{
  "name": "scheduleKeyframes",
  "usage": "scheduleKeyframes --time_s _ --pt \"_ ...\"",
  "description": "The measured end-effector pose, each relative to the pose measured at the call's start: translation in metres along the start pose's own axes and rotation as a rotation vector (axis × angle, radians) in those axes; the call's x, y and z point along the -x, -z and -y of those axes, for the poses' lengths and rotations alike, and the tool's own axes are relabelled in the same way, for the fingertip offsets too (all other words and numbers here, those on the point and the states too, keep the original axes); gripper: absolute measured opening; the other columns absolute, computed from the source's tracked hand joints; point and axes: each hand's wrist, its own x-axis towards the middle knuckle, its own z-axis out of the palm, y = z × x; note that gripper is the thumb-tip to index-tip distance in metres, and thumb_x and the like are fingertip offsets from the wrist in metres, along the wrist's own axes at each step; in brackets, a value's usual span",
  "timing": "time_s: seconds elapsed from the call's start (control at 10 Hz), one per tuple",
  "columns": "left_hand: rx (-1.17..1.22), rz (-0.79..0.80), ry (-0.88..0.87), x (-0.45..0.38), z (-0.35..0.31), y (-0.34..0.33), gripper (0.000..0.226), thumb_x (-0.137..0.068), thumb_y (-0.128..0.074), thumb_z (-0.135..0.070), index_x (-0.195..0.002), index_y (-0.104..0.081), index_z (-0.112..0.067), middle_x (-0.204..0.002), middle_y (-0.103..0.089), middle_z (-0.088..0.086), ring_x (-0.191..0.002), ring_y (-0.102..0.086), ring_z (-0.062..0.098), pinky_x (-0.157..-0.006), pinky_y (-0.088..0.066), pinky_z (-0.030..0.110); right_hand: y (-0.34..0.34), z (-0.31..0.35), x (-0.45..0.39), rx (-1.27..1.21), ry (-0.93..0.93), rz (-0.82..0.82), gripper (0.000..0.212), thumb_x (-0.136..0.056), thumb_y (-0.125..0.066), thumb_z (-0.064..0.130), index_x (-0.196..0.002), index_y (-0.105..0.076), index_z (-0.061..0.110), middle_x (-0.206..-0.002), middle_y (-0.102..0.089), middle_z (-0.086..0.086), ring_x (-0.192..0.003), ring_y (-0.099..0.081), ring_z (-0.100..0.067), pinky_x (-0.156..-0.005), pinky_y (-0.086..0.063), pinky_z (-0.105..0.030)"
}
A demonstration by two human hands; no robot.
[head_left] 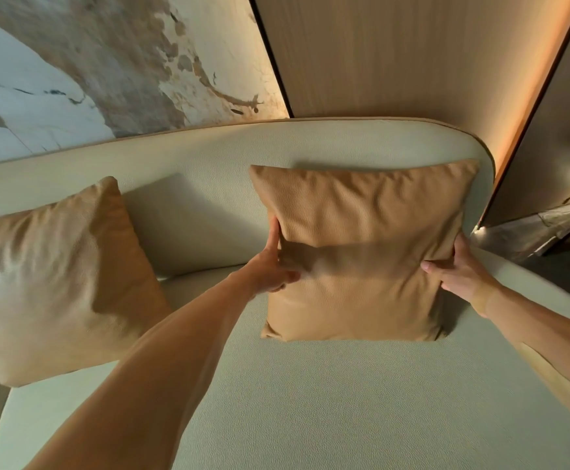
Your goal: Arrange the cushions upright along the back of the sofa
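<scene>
The tan leather cushion (pixel 361 245) stands upright at the right end of the sofa (pixel 310 401), its bottom edge on the cream seat and its back leaning against the curved backrest (pixel 209 154). It is held from both sides. The left hand (pixel 273 266) presses on the cushion's left edge, fingers running up along the seam and the thumb laid across the front face, closed on the leather. The right hand (pixel 459 269) clamps the right edge, thumb on the front and the other fingers wrapped out of sight behind. The leather creases between the 2 grips, and a band of shadow crosses the cushion's middle.

A 2nd tan cushion (pixel 56 279) sits well apart at the left, tilted, leaning against the backrest with 1 corner pointing up. Nothing touches it.

Behind the sofa the wall carries a marble-patterned panel (pixel 90 62) on the left and a ribbed wooden panel (pixel 412 52) on the right, edged with a warm strip of light (pixel 531 106).
</scene>
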Motion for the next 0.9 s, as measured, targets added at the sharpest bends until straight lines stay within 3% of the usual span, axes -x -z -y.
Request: scheduleKeyframes --time_s 0.1,0.2,0.3,0.4,0.5,0.6,0.7,0.9 --pt "0.008 0.004 -0.007 0.001 -0.001 -0.001 0.122 -0.084 -0.067 0.004 -0.141 0.021 -0.060 -0.136 -0.034 0.008 -0.081 -0.050 0.024 -0.077 -0.052 0.036 0.000 -0.001 0.000 -0.003 0.023 0.000 0.096 -0.079 -0.075 0.028 -0.146 -0.010 0.049 -0.152 -0.037 0.004 -0.136 -0.041 -0.027 -0.109 -0.036 -0.057" --pt "-0.017 0.001 0.006 -0.001 -0.001 -0.004 0.123 -0.084 -0.067 0.004 -0.142 0.023 -0.057 -0.118 -0.041 0.001 -0.082 -0.052 0.023 -0.081 -0.055 0.042 0.000 0.001 -0.003 0.013 0.049 -0.012 0.097 -0.078 -0.075 0.030 -0.147 -0.010 0.048 -0.152 -0.037 0.005 -0.136 -0.041 -0.028 -0.108 -0.037 -0.059" --pt "-0.010 -0.005 0.028 -0.002 0.001 -0.005 0.123 -0.085 -0.066 0.005 -0.141 0.025 -0.057 -0.100 -0.040 -0.007 -0.081 -0.051 0.024 -0.077 -0.052 0.037 -0.001 0.001 -0.002 0.056 0.069 -0.027 0.096 -0.082 -0.074 0.026 -0.150 -0.009 0.041 -0.153 -0.036 0.003 -0.136 -0.041 -0.028 -0.109 -0.038 -0.056" --pt "-0.009 0.006 0.026 -0.006 0.001 -0.007 0.124 -0.085 -0.067 0.003 -0.141 0.026 -0.056 -0.116 -0.042 -0.003 -0.082 -0.051 0.024 -0.071 -0.049 0.031 -0.002 0.005 0.000 0.136 0.074 -0.056 0.097 -0.085 -0.072 0.021 -0.154 -0.005 0.030 -0.155 -0.034 -0.002 -0.139 -0.038 -0.028 -0.115 -0.031 -0.043" --pt "-0.080 -0.035 -0.013 -0.004 0.000 -0.005 0.123 -0.084 -0.070 -0.002 -0.144 0.026 -0.050 -0.139 -0.038 0.007 -0.097 -0.058 0.024 -0.077 -0.053 0.031 -0.005 0.010 0.006 0.210 0.100 -0.112 0.097 -0.085 -0.071 0.021 -0.155 -0.005 0.022 -0.155 -0.034 -0.008 -0.139 -0.038 -0.030 -0.114 -0.029 -0.038" --pt "-0.204 -0.099 -0.082 0.000 0.008 -0.001 0.117 -0.084 -0.072 -0.011 -0.149 0.021 -0.041 -0.157 -0.029 0.009 -0.134 -0.045 0.030 -0.105 -0.044 0.039 -0.010 0.018 0.021 0.370 0.146 -0.218 0.096 -0.086 -0.069 0.029 -0.155 -0.003 0.021 -0.157 -0.030 -0.011 -0.139 -0.038 -0.035 -0.111 -0.033 -0.045" --pt "-0.174 -0.115 -0.079 0.007 0.010 0.003 0.114 -0.084 -0.072 -0.014 -0.151 0.015 -0.042 -0.161 -0.022 0.003 -0.140 -0.038 0.027 -0.108 -0.038 0.034 -0.013 0.021 0.036 0.491 0.192 -0.239 0.094 -0.087 -0.066 0.034 -0.155 -0.002 0.026 -0.159 -0.025 -0.011 -0.139 -0.036 -0.037 -0.108 -0.036 -0.050" --pt "-0.313 -0.365 -0.153 0.063 0.025 0.035 0.104 -0.083 -0.074 -0.028 -0.155 0.000 -0.038 -0.163 -0.015 -0.007 -0.149 -0.017 0.015 -0.116 -0.021 0.030 -0.026 0.051 0.084 0.809 0.375 -0.138 0.087 -0.088 -0.054 0.055 -0.155 -0.005 0.029 -0.163 -0.015 -0.005 -0.147 -0.020 -0.030 -0.109 -0.034 -0.048"
